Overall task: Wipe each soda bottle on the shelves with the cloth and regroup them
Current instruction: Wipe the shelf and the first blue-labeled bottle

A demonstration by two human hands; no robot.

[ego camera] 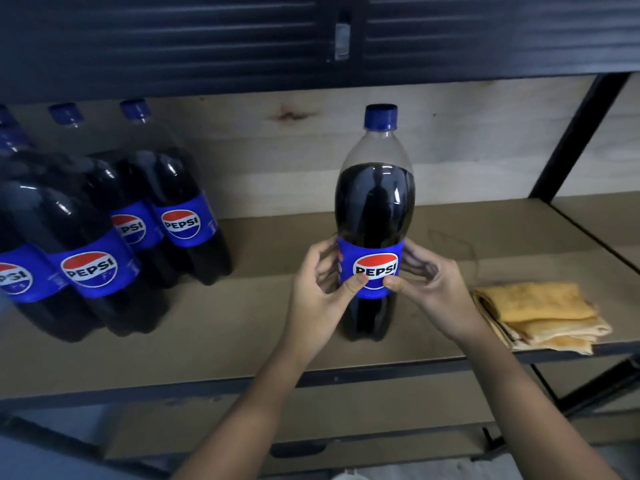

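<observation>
A Pepsi bottle with a blue cap and blue label stands upright on the shelf board, apart from the others. My left hand and my right hand grip it at the label from either side, thumbs on the front. A group of several Pepsi bottles stands packed together at the left of the same shelf. The folded yellow cloth lies on the shelf to the right of my right hand, near the front edge.
A black metal upright rises at the right, with another shelf section beyond it. A dark slatted panel hangs above. A lower shelf shows below the front rail.
</observation>
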